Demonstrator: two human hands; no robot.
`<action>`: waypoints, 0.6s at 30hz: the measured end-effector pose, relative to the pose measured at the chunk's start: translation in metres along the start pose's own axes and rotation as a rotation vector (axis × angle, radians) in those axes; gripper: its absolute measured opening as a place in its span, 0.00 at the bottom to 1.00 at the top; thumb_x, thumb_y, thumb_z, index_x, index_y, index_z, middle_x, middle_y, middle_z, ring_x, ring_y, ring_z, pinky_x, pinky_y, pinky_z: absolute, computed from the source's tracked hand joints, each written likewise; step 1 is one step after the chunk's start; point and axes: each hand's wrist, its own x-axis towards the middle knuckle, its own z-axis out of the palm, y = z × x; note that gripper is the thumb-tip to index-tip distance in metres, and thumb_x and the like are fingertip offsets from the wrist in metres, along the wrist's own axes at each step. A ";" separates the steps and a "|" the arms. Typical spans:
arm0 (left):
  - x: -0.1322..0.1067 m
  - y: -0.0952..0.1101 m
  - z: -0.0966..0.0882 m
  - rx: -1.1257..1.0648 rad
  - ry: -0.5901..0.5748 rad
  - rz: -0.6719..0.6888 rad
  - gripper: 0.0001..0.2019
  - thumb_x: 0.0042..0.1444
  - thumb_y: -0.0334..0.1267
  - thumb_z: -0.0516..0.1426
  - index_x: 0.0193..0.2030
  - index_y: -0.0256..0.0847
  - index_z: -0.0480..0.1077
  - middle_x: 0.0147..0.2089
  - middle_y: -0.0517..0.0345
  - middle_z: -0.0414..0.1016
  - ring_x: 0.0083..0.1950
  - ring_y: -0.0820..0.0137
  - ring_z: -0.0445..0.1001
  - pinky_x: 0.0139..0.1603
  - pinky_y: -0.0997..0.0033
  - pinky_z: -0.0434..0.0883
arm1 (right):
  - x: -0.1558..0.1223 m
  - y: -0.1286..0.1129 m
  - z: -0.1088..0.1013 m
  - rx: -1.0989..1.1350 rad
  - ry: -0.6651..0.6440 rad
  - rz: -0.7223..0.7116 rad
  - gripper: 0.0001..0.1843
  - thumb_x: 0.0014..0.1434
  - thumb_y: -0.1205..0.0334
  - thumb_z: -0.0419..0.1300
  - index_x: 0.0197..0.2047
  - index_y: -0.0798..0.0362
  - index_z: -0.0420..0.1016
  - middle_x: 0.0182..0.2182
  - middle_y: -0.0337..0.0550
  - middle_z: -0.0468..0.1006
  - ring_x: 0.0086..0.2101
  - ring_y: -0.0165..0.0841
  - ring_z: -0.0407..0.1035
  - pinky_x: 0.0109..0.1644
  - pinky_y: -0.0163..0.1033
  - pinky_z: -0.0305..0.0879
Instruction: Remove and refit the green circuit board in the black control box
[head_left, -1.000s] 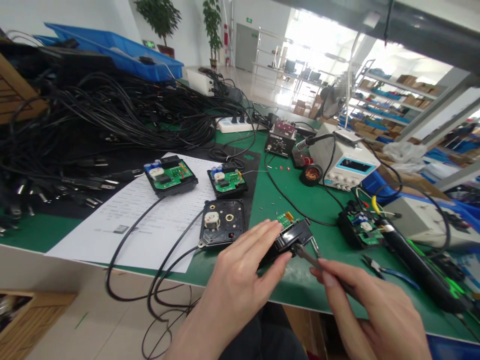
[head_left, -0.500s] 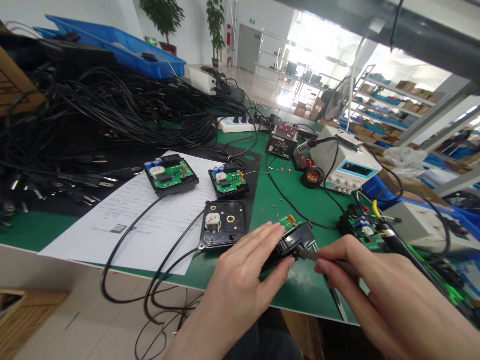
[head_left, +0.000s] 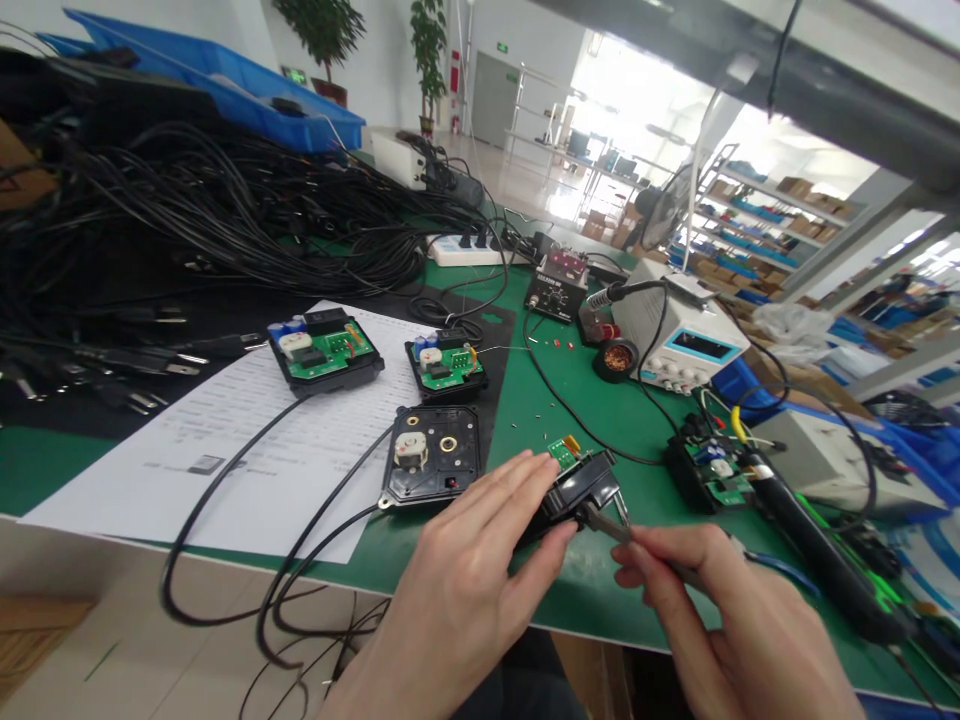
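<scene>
The left hand [head_left: 480,560] is clamped on a black housing [head_left: 577,487] at the near edge of the green table [head_left: 637,410], thumb below, fingers on top. The right hand [head_left: 720,620], just right, pinches a slim metal tool [head_left: 604,523] whose tip touches the housing. A capped black unit [head_left: 431,468] lies just left on a printed sheet [head_left: 247,440].

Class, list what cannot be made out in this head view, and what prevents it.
- Tool handle: hidden inside right hand.
- Black module near side: covered by left hand.
- Printed sheet text: too small.
- Right wrist: cut off by the bottom edge.
</scene>
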 end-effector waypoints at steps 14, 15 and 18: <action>-0.002 0.001 -0.002 0.016 -0.024 0.013 0.26 0.70 0.34 0.62 0.72 0.37 0.65 0.71 0.52 0.73 0.73 0.66 0.70 0.76 0.64 0.70 | 0.007 -0.006 0.000 -0.031 -0.015 -0.017 0.10 0.80 0.55 0.47 0.49 0.44 0.67 0.32 0.28 0.83 0.27 0.25 0.81 0.27 0.27 0.71; -0.002 0.001 -0.002 0.020 -0.029 0.013 0.27 0.70 0.34 0.62 0.73 0.36 0.64 0.71 0.53 0.72 0.73 0.66 0.70 0.76 0.64 0.70 | 0.003 -0.005 0.002 -0.043 -0.006 -0.018 0.09 0.80 0.55 0.48 0.50 0.43 0.67 0.33 0.28 0.84 0.28 0.26 0.82 0.28 0.26 0.73; -0.002 0.000 -0.002 0.030 -0.036 0.011 0.27 0.70 0.34 0.62 0.73 0.37 0.64 0.72 0.53 0.72 0.73 0.66 0.70 0.76 0.65 0.70 | -0.009 -0.003 0.012 -0.087 0.047 -0.004 0.09 0.79 0.55 0.50 0.52 0.46 0.69 0.33 0.33 0.86 0.29 0.30 0.83 0.30 0.27 0.76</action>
